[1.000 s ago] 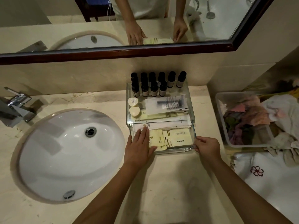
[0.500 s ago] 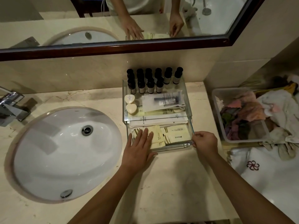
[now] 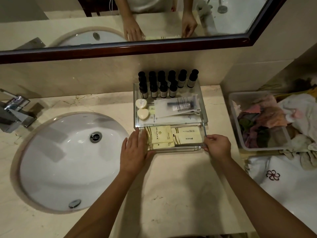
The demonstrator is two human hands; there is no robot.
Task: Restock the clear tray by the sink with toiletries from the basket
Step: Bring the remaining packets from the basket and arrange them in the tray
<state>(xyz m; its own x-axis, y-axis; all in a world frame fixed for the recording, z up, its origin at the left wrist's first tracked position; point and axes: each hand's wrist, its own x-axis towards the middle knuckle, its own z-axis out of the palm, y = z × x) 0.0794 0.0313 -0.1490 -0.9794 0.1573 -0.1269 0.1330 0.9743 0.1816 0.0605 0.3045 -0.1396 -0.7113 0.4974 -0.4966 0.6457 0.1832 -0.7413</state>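
Clear tray [image 3: 181,148]: left hand [image 3: 134,152] flat alongside, right hand [image 3: 218,146] gripping corner.

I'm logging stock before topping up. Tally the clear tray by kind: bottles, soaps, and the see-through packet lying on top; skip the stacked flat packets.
Dark-capped bottles: 10
Small pale soaps: 2
See-through packet with a dark item inside: 1
Total in the clear tray: 13
The bottle rows overlap, so 10 is my best reading.
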